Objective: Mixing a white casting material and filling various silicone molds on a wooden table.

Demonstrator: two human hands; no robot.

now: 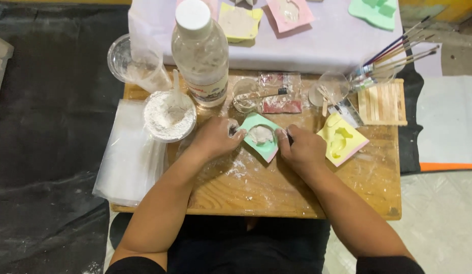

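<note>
Wooden table (297,200) (powder-dusted): bottle (200,50), powder cup (170,115), moulds, brushes (398,56).

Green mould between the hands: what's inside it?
The green mould holds a pale grey-white paste filling its round cavity. The cavity's shape beneath is covered. The left hand and right hand hide its side edges.

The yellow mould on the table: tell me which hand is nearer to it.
Right. The right hand is just beside the yellow mould, holding the green mould; the left hand is beyond the green mould, farther off.

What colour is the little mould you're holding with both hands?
The mould is light green, with pale grey-white paste in its hollow. The head view shows it, between the left hand and right hand.
</note>
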